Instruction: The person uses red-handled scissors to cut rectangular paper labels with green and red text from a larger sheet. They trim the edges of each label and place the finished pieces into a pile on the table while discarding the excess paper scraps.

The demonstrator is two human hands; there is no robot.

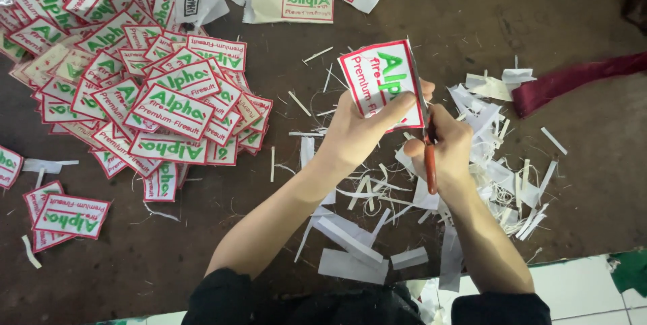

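White embroidered patch pinched firm in left hand; right hand gripping orange-handled scissors, blades best kept tight along the red border.

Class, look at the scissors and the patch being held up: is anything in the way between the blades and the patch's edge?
Nothing visible. The left hand holds the patch above the scraps, and the scissors in the right hand already lie along its right edge.

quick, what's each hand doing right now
Left hand: closed on a white patch with a red border.
Right hand: closed on red-handled scissors, blade along the patch's right edge.
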